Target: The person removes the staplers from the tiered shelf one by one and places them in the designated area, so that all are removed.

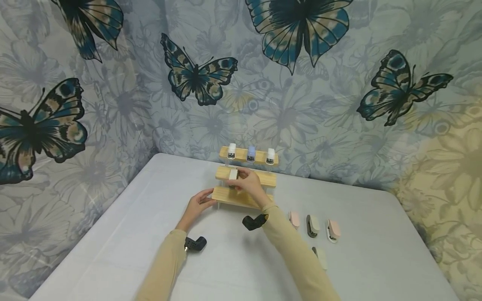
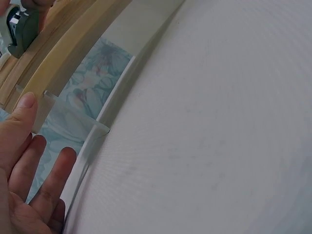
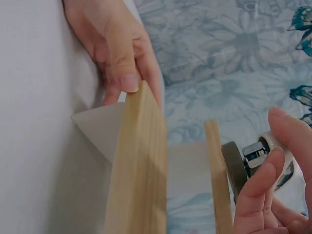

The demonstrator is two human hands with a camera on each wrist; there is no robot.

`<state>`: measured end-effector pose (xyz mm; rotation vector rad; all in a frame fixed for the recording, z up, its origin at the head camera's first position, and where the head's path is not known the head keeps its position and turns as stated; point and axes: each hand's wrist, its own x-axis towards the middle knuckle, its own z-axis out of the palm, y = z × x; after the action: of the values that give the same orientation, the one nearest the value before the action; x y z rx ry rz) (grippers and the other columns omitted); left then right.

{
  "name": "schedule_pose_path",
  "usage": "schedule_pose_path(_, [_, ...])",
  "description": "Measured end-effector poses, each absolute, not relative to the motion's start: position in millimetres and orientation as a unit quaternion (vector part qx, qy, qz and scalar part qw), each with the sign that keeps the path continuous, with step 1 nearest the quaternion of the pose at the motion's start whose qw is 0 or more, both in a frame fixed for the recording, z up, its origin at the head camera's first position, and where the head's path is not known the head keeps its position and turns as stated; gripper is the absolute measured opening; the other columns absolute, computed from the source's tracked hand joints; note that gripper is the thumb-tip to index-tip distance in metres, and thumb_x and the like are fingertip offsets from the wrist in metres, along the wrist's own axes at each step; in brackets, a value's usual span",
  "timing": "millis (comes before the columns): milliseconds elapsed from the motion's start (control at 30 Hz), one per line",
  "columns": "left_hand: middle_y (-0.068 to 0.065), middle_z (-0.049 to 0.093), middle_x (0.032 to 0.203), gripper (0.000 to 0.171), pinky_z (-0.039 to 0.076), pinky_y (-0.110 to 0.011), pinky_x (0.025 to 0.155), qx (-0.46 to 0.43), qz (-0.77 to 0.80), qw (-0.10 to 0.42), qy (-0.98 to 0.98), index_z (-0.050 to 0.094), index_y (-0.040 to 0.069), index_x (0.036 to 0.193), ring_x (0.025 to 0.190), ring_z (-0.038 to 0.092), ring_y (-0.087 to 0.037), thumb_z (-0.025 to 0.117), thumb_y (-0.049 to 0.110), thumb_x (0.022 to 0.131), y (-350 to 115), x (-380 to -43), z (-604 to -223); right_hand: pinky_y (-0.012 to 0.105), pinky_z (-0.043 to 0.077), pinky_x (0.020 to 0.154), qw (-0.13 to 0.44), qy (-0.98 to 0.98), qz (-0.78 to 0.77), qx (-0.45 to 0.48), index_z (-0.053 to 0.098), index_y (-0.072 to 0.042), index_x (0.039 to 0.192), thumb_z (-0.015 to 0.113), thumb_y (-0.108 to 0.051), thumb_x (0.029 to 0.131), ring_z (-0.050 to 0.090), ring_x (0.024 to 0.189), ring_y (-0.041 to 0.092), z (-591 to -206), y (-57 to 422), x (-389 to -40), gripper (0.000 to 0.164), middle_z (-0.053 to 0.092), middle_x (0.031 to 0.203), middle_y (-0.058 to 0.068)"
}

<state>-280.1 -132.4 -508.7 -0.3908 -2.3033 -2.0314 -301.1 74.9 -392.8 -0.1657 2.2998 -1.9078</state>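
Observation:
A three-tier wooden display rack stands at the back of the table. My right hand grips a cream stapler by its sides at the left part of the middle tier. Its dark green base is against the board in the right wrist view. My left hand holds the left end of the lowest board, thumb on the edge and fingers below. On the top tier stand a white stapler, a lilac stapler and another white stapler.
Right of the rack, on the white tablecloth, lie a pink stapler, a cream stapler with a dark base, another pink stapler and a pale stapler partly behind my right sleeve. Butterfly-patterned cloth hangs behind the table.

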Motion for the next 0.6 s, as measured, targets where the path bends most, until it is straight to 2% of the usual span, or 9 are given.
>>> schedule_pose_path(67, [-0.012,0.051,0.125,0.049,0.046,-0.033,0.084,-0.126,-0.659,0.022,-0.741,0.05,0.001,0.123,0.096,0.057,-0.022,0.068,0.014,0.08,-132.2,-278.8,-506.9,0.037,0.052,0.066,0.068,0.763,-0.64,-0.058,0.044,-0.003,0.13,0.079,-0.017,0.069,0.06,0.073,0.023,-392.9,79.9,-296.7,0.071,0.047,0.128,0.014])
schedule_pose_path(167, [-0.016,0.049,0.125,0.047,0.045,-0.036,0.085,-0.128,-0.66,0.018,-0.74,0.049,-0.003,0.123,0.097,0.057,-0.026,0.067,0.009,0.081,-130.7,-274.4,-498.4,0.04,0.052,0.064,0.068,0.761,-0.642,-0.065,0.046,-0.005,0.129,0.076,-0.012,0.071,0.058,0.069,0.021,-392.3,90.6,-288.4,0.066,0.047,0.128,0.014])
schedule_pose_path(267, [-0.02,0.049,0.124,0.046,0.045,-0.04,0.084,-0.137,-0.654,0.023,-0.744,0.048,-0.006,0.122,0.097,0.056,-0.03,0.066,0.005,0.081,-129.2,-269.6,-490.6,0.037,0.051,0.059,0.074,0.761,-0.641,-0.065,0.047,-0.006,0.128,0.075,-0.009,0.072,0.056,0.06,0.017,-390.7,104.6,-278.2,0.063,0.045,0.129,0.015])
schedule_pose_path(333, [-0.018,0.05,0.124,0.047,0.046,-0.039,0.084,-0.134,-0.649,0.024,-0.748,0.049,-0.005,0.123,0.097,0.057,-0.028,0.066,0.008,0.081,-129.7,-270.7,-492.0,0.034,0.049,0.057,0.082,0.763,-0.638,-0.065,0.047,-0.007,0.128,0.074,-0.008,0.073,0.053,0.053,0.017,-389.3,115.5,-271.3,0.062,0.043,0.131,0.014])
schedule_pose_path(433, [-0.014,0.052,0.123,0.049,0.047,-0.033,0.082,-0.14,-0.644,0.034,-0.752,0.05,-0.001,0.123,0.095,0.058,-0.022,0.068,0.016,0.08,-131.1,-275.4,-501.4,0.029,0.046,0.055,0.094,0.763,-0.637,-0.056,0.047,-0.007,0.128,0.074,-0.01,0.073,0.05,0.051,0.014,-387.5,133.0,-260.8,0.061,0.04,0.134,0.015])
schedule_pose_path(600, [-0.016,0.049,0.125,0.048,0.045,-0.035,0.085,-0.132,-0.642,0.022,-0.755,0.048,-0.003,0.124,0.098,0.056,-0.027,0.067,0.012,0.082,-129.1,-269.5,-490.2,0.029,0.04,0.055,0.107,0.762,-0.637,-0.054,0.046,-0.01,0.129,0.075,-0.015,0.074,0.043,0.05,0.014,-382.0,160.0,-242.3,0.063,0.037,0.136,0.013])
